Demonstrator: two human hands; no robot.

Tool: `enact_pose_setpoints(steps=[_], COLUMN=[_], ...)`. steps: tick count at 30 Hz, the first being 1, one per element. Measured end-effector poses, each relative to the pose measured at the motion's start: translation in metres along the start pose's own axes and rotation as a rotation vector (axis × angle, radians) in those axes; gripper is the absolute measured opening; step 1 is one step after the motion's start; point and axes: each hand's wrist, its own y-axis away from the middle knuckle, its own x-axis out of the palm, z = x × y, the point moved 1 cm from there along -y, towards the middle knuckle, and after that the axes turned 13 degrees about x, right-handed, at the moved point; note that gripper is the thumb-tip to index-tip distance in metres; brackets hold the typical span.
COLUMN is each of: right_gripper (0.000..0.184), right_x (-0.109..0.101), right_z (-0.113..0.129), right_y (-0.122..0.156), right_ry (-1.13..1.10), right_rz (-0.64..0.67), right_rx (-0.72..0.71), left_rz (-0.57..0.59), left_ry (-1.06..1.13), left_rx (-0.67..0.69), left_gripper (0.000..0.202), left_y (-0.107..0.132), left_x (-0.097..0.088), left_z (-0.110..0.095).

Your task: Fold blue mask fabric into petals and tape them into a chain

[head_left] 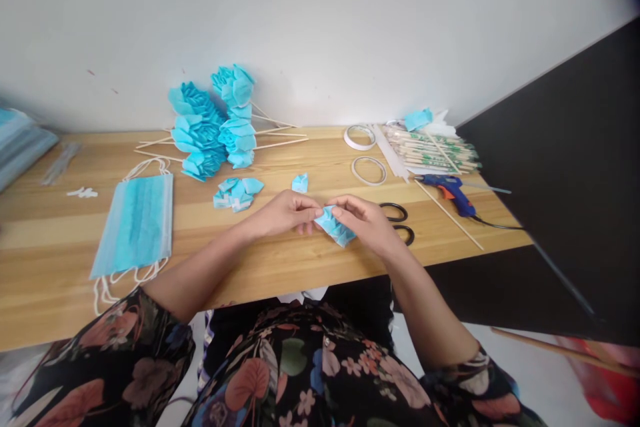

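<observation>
Between my fingers is a crumpled piece of light-blue mask fabric (339, 229), held just above the table. My left hand (289, 212) pinches its left corner with thumb and forefinger. From the right, my right hand (364, 219) grips its upper edge. Just beyond my hands lies a small blue fabric piece (300, 183). A loose pile of cut blue pieces (239, 193) is to the left of them. The black-handled scissors (405, 235) rest beside my right hand, their blades hidden behind it.
Blue fabric flowers on sticks (200, 137) lie near the wall. Stacked face masks (137, 220) are at left. Two tape rolls (369, 171), bundled wooden sticks (435, 150), a blue glue gun (453, 193) with a cord and a loose stick (453, 217) occupy the right side.
</observation>
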Motion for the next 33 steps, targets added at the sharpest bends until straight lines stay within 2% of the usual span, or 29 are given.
enact_pose_setpoints(steps=[11,14,19,22,28,33], right_gripper=[0.021,0.022,0.024,0.026,0.034,0.028], right_x=[-0.003,-0.002,0.005,0.010,0.008,0.001], right_z=[0.008,0.009,0.006,0.002,0.001,0.004], right_y=[-0.004,-0.004,-0.005,-0.005,-0.001,0.001], right_ry=[0.054,0.118,0.219,0.211,0.018,0.054], right_rz=[0.180,0.137,-0.032,-0.083,0.006,0.074], right_rx=[0.127,0.098,0.041,0.051,0.102,0.096], left_rz=[0.034,0.041,0.037,0.027,-0.040,-0.002], left_ry=[0.039,0.053,0.050,0.037,0.018,0.030], left_rx=[-0.007,0.005,0.005,-0.010,-0.038,-0.008], left_gripper=[0.027,0.027,0.026,0.023,0.015,0.019], left_y=[0.001,0.001,0.000,0.000,-0.001,-0.001], left_x=[0.001,0.001,0.000,0.000,0.002,0.000], left_z=[-0.002,0.000,0.000,-0.001,0.004,0.003])
